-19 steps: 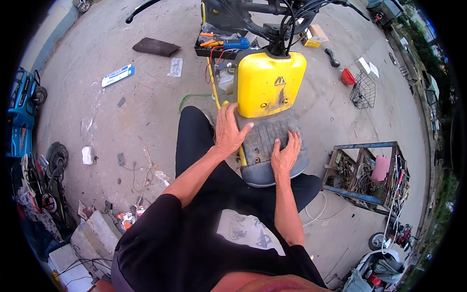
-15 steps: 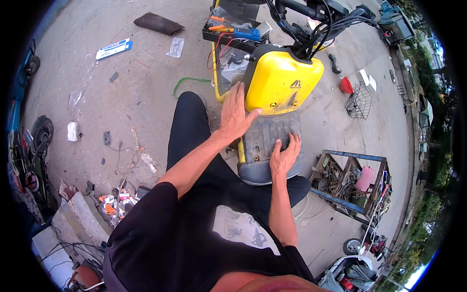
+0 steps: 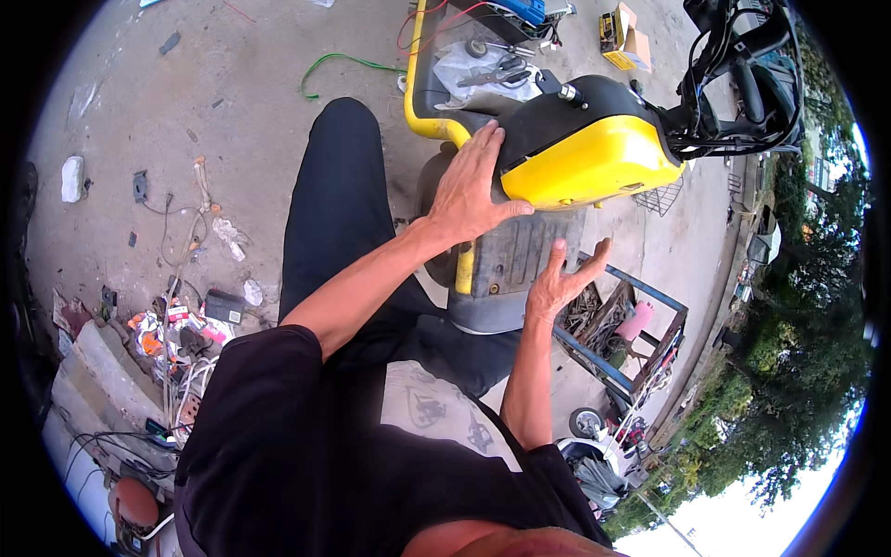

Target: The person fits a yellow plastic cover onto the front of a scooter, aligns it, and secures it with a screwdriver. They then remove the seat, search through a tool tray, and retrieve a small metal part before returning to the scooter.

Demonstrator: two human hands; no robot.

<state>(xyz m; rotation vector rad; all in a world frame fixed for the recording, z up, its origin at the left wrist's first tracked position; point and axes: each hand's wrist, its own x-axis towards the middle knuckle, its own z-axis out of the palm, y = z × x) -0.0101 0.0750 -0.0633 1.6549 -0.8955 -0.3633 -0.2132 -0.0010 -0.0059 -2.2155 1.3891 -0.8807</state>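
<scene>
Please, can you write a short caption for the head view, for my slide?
Left hand pressed on a yellow and black scooter body, right hand open beside its grey footboard.

Small yellow cardboard box (image 3: 624, 35) — open, top edge, on concrete

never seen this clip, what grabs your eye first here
The yellow scooter body at top centre stands out most, with the left hand laid flat against its near edge. Just below, the right hand is spread open beside the grey ribbed footboard. At lower left, a heap of wires and scrap lies on the concrete.
</scene>
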